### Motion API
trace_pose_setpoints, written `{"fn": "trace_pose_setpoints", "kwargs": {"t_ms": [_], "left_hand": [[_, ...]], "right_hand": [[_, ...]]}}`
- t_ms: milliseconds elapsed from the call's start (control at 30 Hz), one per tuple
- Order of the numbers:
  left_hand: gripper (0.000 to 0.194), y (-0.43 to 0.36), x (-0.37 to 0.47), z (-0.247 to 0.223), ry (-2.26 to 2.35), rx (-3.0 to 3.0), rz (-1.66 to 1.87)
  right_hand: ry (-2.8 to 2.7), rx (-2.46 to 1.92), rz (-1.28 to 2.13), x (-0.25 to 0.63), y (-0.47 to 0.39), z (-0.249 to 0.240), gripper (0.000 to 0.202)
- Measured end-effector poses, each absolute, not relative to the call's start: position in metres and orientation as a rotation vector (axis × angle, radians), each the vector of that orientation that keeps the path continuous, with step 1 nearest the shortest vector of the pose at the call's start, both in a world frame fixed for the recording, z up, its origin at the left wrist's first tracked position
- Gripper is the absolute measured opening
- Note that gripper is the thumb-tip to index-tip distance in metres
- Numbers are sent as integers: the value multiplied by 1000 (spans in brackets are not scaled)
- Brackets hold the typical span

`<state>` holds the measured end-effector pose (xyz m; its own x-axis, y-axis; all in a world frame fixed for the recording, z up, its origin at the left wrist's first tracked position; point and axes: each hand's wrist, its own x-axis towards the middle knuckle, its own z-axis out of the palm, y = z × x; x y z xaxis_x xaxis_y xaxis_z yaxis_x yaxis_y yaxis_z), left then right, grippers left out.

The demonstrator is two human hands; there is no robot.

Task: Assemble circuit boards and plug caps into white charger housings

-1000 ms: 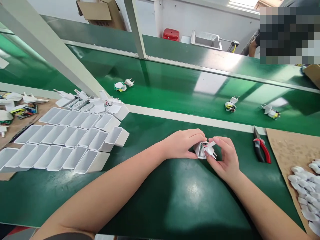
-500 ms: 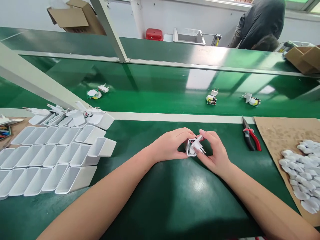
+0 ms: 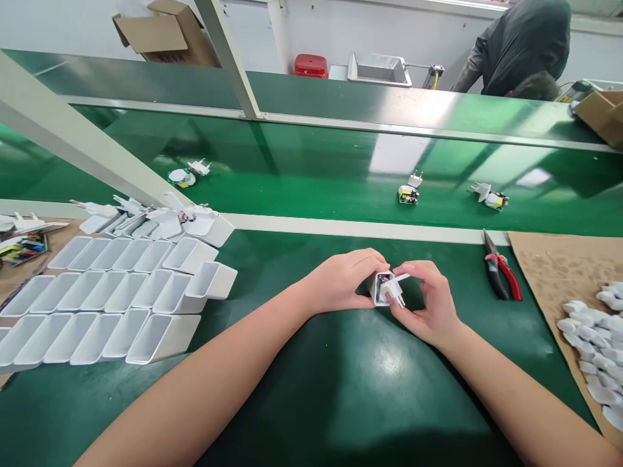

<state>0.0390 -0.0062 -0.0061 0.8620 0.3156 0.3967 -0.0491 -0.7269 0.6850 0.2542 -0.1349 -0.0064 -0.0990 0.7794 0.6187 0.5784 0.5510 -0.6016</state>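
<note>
My left hand [image 3: 343,282] is closed around a white rectangular housing [image 3: 376,293], whose open end faces right and shows parts inside. Fingers and thumb of my right hand [image 3: 428,299] pinch a white plug piece [image 3: 395,290] with two pins, held at the housing's open mouth. To the left, rows of empty white housings [image 3: 117,292] stand with their openings up. Behind them, several housings hold white plug pieces [image 3: 195,217] on top.
Red-handled pliers [image 3: 503,269] lie at the right beside cardboard [image 3: 540,259] bearing many small white pieces [image 3: 591,344]. Circuit boards with plugs [image 3: 409,191] sit on the green belt [image 3: 302,175]. A person in dark clothing [image 3: 528,45] bends over beyond the far shelf.
The view has shifted slightly, so most things sit a little further right. The plug piece has tilted against the housing's mouth; both hands keep their hold.
</note>
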Motion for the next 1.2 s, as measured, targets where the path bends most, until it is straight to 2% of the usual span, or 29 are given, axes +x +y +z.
{"fn": "trace_pose_setpoints", "kwargs": {"t_ms": [200, 367, 467, 533, 600, 733, 900, 1067, 1200], "left_hand": [[40, -7, 39, -8, 173, 2315, 711], [39, -6, 41, -1, 308, 2265, 612], [52, -3, 43, 5, 574, 2217, 549], [62, -2, 44, 7, 688, 2178, 556], [63, -2, 46, 7, 757, 2164, 557], [49, -3, 49, 4, 856, 2239, 520], [57, -3, 51, -1, 805, 2302, 550], [54, -1, 51, -3, 685, 2345, 610], [46, -1, 49, -3, 590, 2262, 694]], "right_hand": [[-1800, -1071, 281, 255, -136, -10, 84], [-1663, -1173, 291, 254, -132, -12, 85], [-1590, -1233, 182, 254, -131, -9, 76], [-1694, -1262, 107, 254, -133, -4, 64], [-1866, -1258, 71, 252, -135, 0, 59], [-2080, -1217, -1, 245, -136, 1, 70], [-2106, -1276, -36, 240, -128, -3, 75], [-1949, -1335, 69, 236, -123, -9, 55], [-1566, -1396, 444, 240, -122, -13, 35]]}}
